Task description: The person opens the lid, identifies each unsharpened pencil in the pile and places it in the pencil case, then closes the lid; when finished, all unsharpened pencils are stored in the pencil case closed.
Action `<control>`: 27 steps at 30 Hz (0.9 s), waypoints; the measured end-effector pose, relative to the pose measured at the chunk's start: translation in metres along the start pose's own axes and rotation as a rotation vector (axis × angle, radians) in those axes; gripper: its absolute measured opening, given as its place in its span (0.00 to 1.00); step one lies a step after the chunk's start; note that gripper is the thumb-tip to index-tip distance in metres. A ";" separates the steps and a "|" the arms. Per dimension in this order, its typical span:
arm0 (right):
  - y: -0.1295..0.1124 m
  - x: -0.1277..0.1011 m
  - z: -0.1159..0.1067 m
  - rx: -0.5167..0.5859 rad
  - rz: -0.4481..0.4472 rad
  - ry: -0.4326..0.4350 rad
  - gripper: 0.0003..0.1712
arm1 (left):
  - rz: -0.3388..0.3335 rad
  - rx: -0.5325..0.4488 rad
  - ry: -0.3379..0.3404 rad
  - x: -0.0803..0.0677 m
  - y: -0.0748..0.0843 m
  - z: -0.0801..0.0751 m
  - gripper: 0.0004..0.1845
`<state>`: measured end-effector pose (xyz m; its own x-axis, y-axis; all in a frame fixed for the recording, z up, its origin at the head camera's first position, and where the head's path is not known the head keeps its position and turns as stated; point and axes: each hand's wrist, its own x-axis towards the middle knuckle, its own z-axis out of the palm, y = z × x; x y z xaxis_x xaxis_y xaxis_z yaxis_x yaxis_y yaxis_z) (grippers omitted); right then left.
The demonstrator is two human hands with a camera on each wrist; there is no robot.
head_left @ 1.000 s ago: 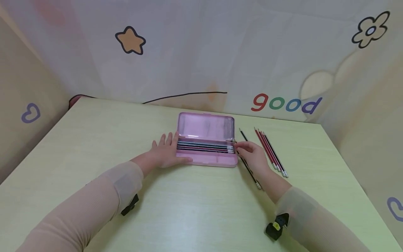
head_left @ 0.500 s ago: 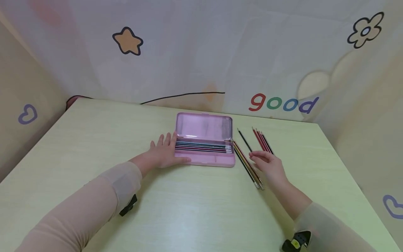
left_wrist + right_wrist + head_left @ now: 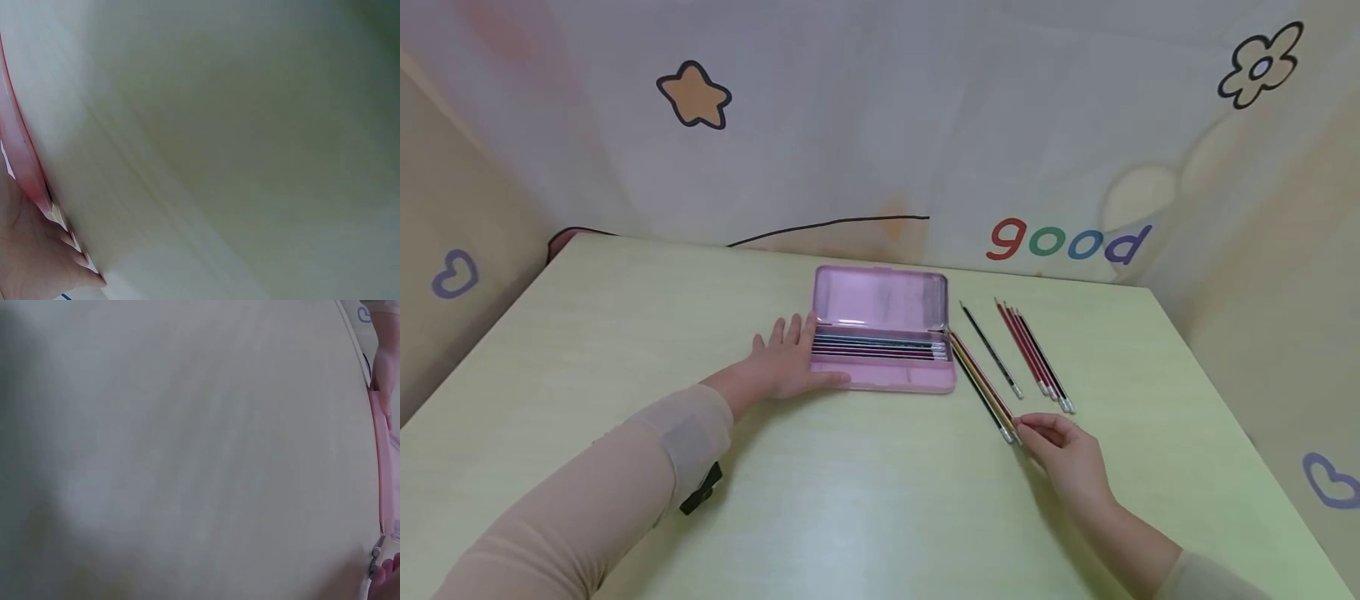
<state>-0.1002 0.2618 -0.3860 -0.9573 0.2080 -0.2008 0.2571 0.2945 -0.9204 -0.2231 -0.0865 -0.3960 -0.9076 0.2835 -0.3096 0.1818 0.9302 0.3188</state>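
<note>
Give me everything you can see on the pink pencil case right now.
The pink pencil case looks like plastic, rectangular with rounded corners. It lies open on the pale green table, its lid tilted up toward the wall. Several pencils lie side by side lengthwise in the tray's rear part; the front strip looks bare. The left hand rests against its left end, thumb along the front edge.

A pale yellow-green table [image 3: 865, 500] with a faint wood grain fills the lower part of the head view. An open pink pencil case [image 3: 880, 333] lies on it at the centre of the frame, with pencils lined up in its tray. Just right of the case, a pair of pencils [image 3: 981, 385] lies slanting toward the lower right. Further right rest a single dark pencil [image 3: 991, 350] and a bunch of red pencils [image 3: 1033, 357].
</note>
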 end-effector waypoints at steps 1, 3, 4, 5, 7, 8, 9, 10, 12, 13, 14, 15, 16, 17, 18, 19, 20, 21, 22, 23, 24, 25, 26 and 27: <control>0.002 -0.002 0.001 -0.009 -0.001 0.009 0.19 | 0.001 -0.006 0.000 0.000 -0.001 0.000 0.65; 0.004 -0.005 0.002 -0.030 0.001 0.026 0.18 | 0.002 -0.009 -0.001 0.001 -0.002 0.000 0.65; 0.005 -0.006 0.003 -0.039 -0.001 0.034 0.18 | 0.003 -0.014 -0.003 0.000 -0.001 0.000 0.65; 0.006 -0.007 0.003 -0.047 -0.006 0.042 0.17 | 0.006 -0.018 -0.005 -0.001 0.000 -0.001 0.65; 0.007 -0.010 0.004 -0.054 -0.014 0.055 0.17 | 0.009 -0.022 -0.005 -0.003 0.002 -0.003 0.64; 0.008 -0.011 0.005 -0.060 -0.020 0.062 0.16 | 0.011 -0.020 -0.006 -0.004 0.003 -0.003 0.63; 0.008 -0.012 0.005 -0.060 -0.028 0.065 0.16 | 0.011 -0.019 -0.007 -0.005 0.003 -0.003 0.63; 0.009 -0.013 0.005 -0.068 -0.034 0.065 0.15 | 0.006 -0.015 -0.009 -0.006 0.004 -0.004 0.63; 0.011 -0.014 0.005 -0.081 -0.039 0.056 0.15 | 0.007 -0.011 -0.004 -0.005 0.004 -0.005 0.63; 0.011 -0.015 0.005 -0.090 -0.043 0.051 0.15 | 0.006 -0.011 -0.003 -0.005 0.004 -0.005 0.63; 0.012 -0.015 0.006 -0.099 -0.048 0.047 0.15 | 0.006 -0.011 -0.002 -0.005 0.003 -0.005 0.63; 0.013 -0.015 0.006 -0.108 -0.054 0.042 0.15 | 0.005 -0.010 -0.001 -0.005 0.004 -0.006 0.63; 0.013 -0.014 0.005 -0.115 -0.059 0.039 0.15 | 0.007 -0.012 -0.001 -0.006 0.004 -0.007 0.62; 0.013 -0.014 0.005 -0.124 -0.064 0.037 0.15 | 0.012 -0.014 0.000 -0.006 0.004 -0.007 0.62; 0.014 -0.013 0.005 -0.138 -0.070 0.038 0.14 | 0.013 -0.011 0.000 -0.006 0.004 -0.008 0.62; 0.013 -0.011 0.005 -0.147 -0.075 0.039 0.14 | 0.014 -0.009 -0.001 -0.006 0.004 -0.007 0.62; 0.013 -0.010 0.005 -0.159 -0.080 0.041 0.14 | 0.015 -0.004 -0.002 -0.006 0.004 -0.007 0.62; 0.013 -0.009 0.005 -0.172 -0.089 0.038 0.15 | 0.015 0.000 -0.002 -0.006 0.004 -0.007 0.62; 0.013 -0.008 0.005 -0.186 -0.094 0.035 0.15 | 0.016 0.003 -0.002 -0.006 0.004 -0.006 0.62; 0.012 -0.006 0.005 -0.201 -0.098 0.034 0.15 | 0.016 0.007 -0.002 -0.005 0.003 -0.006 0.63; 0.012 -0.005 0.005 -0.210 -0.108 0.033 0.16 | 0.017 0.010 -0.001 -0.005 0.003 -0.006 0.63; 0.011 -0.004 0.006 -0.216 -0.116 0.034 0.16 | 0.016 0.009 0.000 -0.005 0.004 -0.005 0.63; 0.011 -0.003 0.006 -0.223 -0.124 0.036 0.17 | 0.017 0.009 0.000 -0.005 0.004 -0.005 0.63; 0.011 -0.002 0.007 -0.227 -0.130 0.039 0.17 | 0.018 0.007 0.000 -0.005 0.004 -0.005 0.63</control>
<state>-0.0960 0.2579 -0.3978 -0.9796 0.1891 -0.0685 0.1594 0.5221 -0.8378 -0.2196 -0.0853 -0.3887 -0.9041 0.3002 -0.3041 0.2005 0.9265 0.3184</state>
